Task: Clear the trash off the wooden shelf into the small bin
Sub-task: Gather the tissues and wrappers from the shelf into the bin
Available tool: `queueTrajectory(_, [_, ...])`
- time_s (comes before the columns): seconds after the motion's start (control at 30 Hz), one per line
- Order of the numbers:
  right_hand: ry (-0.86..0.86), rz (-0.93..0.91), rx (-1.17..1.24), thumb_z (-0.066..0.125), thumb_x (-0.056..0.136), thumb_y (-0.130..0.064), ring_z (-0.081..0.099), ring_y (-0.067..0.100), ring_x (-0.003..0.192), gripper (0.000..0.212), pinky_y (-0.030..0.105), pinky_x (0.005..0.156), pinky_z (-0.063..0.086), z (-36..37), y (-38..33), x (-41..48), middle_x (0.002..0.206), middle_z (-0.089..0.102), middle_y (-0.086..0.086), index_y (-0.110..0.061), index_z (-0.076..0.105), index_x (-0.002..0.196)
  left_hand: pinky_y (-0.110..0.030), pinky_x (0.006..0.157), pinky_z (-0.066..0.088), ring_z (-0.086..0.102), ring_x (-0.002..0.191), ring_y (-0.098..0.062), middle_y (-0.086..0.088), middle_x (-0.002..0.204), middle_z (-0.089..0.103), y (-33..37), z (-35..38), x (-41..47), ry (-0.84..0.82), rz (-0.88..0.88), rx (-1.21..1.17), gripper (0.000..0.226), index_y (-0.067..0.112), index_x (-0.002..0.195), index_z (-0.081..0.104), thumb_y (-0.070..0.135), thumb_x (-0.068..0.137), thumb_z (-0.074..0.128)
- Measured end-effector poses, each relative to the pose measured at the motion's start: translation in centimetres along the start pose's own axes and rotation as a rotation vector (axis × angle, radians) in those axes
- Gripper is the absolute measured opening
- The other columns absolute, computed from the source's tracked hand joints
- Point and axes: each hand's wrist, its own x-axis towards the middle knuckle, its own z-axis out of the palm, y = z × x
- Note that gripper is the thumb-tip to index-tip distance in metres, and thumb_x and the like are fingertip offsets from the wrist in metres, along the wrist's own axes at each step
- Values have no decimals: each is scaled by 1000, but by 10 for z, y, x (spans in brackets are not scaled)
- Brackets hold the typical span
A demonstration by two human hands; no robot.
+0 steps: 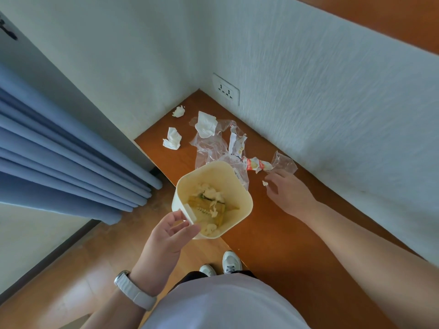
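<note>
The left hand (pixel 175 231) grips the small bin (pixel 225 173) by its near rim, holding it at the front edge of the wooden shelf (pixel 273 229). The right hand (pixel 291 192) is nearer the trash. Its fingertips reach the red-and-white wrapper (pixel 257 165) just beyond, whose long axis runs along the wall; whether they pinch anything cannot be told. Counted on the shelf: three crumpled tissues (pixel 206 124), one large clear bag (pixel 209 146), one clear scrap (pixel 285 162).
</note>
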Motion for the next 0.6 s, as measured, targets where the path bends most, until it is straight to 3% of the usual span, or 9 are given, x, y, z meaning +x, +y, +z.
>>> queueTrajectory(0.13, [-70,66,-26,61,91,-23,62,14,96,27,21,79,48,25,13,8,116,64,-1,-19,65,117,-15,77,59,79,97,-18,-6,108,83,0,1,4,0,-5,1,28,8,118,68,11,90,72])
queueTrajectory(0.3, [-56,111,-28,63,91,-22,61,18,99,28,22,82,44,46,18,15,113,65,3,-13,65,118,-15,76,60,80,95,-17,-7,109,83,2,5,6,1,-1,7,41,6,119,67,20,81,74])
queueTrajectory(0.4, [-57,101,-35,61,93,-20,61,18,97,24,23,83,46,52,20,18,109,65,5,-12,66,115,-15,76,59,79,96,-17,-7,109,83,1,4,10,13,-20,14,29,6,119,67,8,91,70])
queueTrajectory(0.6, [-73,98,-34,55,96,-15,55,10,77,19,14,68,39,53,23,18,94,66,5,-9,70,104,-15,77,59,79,96,-16,-6,109,83,0,8,13,24,-43,49,25,8,118,68,5,94,69])
